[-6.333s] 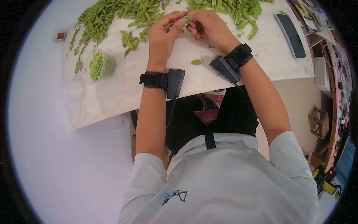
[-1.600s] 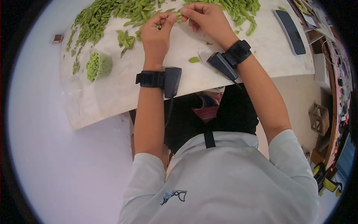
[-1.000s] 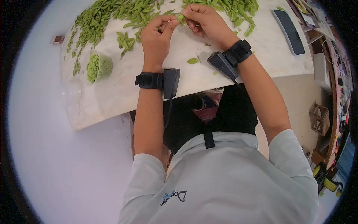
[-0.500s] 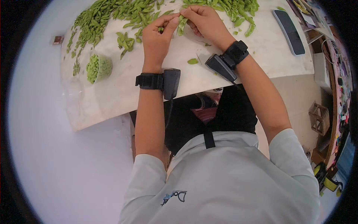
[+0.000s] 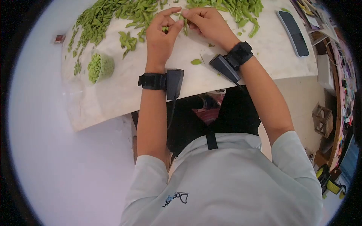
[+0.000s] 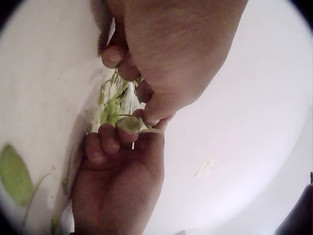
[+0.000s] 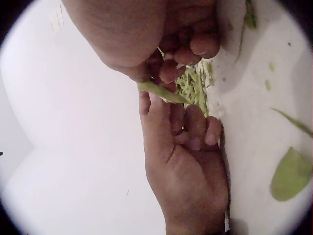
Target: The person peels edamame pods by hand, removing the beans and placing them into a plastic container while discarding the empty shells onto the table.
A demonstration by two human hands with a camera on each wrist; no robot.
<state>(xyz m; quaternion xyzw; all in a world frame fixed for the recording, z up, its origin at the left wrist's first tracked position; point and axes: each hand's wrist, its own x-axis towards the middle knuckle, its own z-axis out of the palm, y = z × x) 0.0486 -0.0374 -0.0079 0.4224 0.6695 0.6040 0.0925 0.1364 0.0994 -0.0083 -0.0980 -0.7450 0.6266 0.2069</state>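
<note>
While both hands meet over the white table (image 5: 124,90), the head view shows the split pod (image 5: 185,27) between their fingertips. The right hand (image 5: 211,26) is closed to a pinch, thumb and bent forefinger on the split pod. The left hand (image 5: 159,39) is half curled round it: the thumb lies against the split pod, the forefinger stretches past its far end, and something green, too small to name, shows inside the curl. Left of the split pod lies a small bunch of pods (image 5: 128,42); farther left spreads a big heap of pods (image 5: 98,26). Also left of it, but closer to the person, is a cup (image 5: 108,67) holding pale green beans (image 5: 94,67). A pile of opened pods (image 5: 241,11) lies to its right, with a phone (image 5: 293,33) farther out that way. A flat green piece (image 5: 196,61) rests on the table, nearer the person than the split pod.

In the left wrist view, the split pod shows a hollow face, with the right hand's curled fingers directly below it.

In the right wrist view, the split pod bridges the two hands. The left thumb touches it, and a thin sliver (image 7: 293,122) lies on the table, well apart from it.
</note>
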